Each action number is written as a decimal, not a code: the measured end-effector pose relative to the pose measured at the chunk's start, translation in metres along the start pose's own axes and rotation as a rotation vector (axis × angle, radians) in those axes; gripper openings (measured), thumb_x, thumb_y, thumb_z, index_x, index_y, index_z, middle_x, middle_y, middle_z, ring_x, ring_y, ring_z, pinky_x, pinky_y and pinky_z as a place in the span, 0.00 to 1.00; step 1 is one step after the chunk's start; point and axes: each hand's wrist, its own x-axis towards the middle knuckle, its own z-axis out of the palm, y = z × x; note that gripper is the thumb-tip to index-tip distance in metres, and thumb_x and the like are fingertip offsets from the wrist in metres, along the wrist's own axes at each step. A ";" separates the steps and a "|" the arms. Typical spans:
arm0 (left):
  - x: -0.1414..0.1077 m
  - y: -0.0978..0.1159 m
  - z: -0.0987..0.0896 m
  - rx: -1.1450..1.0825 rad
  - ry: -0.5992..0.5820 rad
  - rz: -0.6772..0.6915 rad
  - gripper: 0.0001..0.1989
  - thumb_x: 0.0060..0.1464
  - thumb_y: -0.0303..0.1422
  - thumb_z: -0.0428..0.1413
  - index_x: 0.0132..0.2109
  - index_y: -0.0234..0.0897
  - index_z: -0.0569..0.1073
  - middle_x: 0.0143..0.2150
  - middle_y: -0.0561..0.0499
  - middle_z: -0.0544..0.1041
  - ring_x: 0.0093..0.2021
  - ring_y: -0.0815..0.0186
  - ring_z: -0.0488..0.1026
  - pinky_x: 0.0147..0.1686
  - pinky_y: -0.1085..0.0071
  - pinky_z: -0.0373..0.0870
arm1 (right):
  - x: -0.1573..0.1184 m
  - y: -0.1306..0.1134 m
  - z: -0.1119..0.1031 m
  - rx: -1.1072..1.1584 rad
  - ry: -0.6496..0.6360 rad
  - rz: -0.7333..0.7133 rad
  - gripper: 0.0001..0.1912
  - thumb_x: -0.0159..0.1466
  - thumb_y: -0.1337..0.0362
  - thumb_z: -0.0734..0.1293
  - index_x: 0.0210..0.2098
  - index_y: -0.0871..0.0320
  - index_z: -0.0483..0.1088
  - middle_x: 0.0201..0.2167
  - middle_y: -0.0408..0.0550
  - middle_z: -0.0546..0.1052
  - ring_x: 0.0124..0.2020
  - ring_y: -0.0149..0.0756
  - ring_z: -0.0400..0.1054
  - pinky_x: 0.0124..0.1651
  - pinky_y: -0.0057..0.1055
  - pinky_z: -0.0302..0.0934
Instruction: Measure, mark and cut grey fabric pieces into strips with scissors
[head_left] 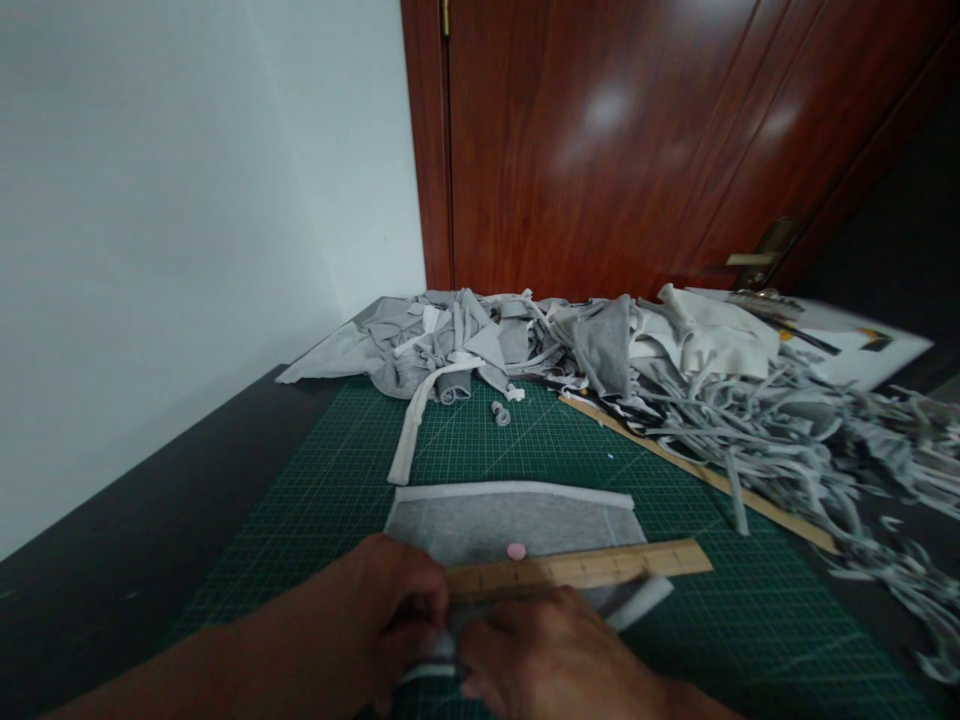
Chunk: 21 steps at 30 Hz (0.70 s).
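A piece of grey fabric [465, 525] with whitish bands along its edges lies on the green cutting mat [300, 500]. Across it rests a wooden ruler [600, 568], and a small pink disc [516, 551] sits just above the ruler. My left hand [397, 610] is closed, its fingers pinching the fabric's near edge by the ruler's left end. Close beside it, my right hand [551, 655] is closed too, with bent fingers on the same near edge. Both hands are slightly blurred, and they hide much of the fabric's near part.
Grey and white fabric scraps [427, 340] are heaped at the back, against the wall and wooden door [585, 150]. Thin grey strips [795, 430] spread down the right side over a long wooden stick [750, 500]. A white strip [409, 435] and small roll [500, 412] lie behind the fabric.
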 end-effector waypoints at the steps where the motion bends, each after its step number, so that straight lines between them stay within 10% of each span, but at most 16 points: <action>1: 0.002 0.000 -0.002 -0.068 -0.038 -0.033 0.05 0.63 0.31 0.53 0.40 0.40 0.74 0.31 0.56 0.76 0.29 0.67 0.77 0.26 0.76 0.67 | 0.002 -0.001 0.003 0.007 0.016 -0.005 0.08 0.68 0.62 0.77 0.44 0.60 0.82 0.31 0.53 0.86 0.29 0.45 0.82 0.38 0.37 0.76; 13: 0.028 0.024 -0.009 0.309 0.046 0.295 0.06 0.55 0.23 0.55 0.36 0.39 0.73 0.28 0.58 0.73 0.28 0.69 0.68 0.28 0.73 0.59 | 0.004 -0.009 0.011 0.297 0.163 0.038 0.16 0.75 0.55 0.68 0.41 0.58 0.83 0.38 0.53 0.88 0.35 0.38 0.83 0.33 0.25 0.73; 21: 0.053 0.025 0.005 0.447 0.190 0.498 0.17 0.59 0.25 0.55 0.54 0.42 0.76 0.55 0.46 0.76 0.49 0.57 0.76 0.49 0.62 0.73 | 0.004 -0.013 0.020 0.324 0.215 0.074 0.17 0.74 0.55 0.67 0.55 0.55 0.81 0.46 0.50 0.89 0.41 0.40 0.85 0.42 0.26 0.77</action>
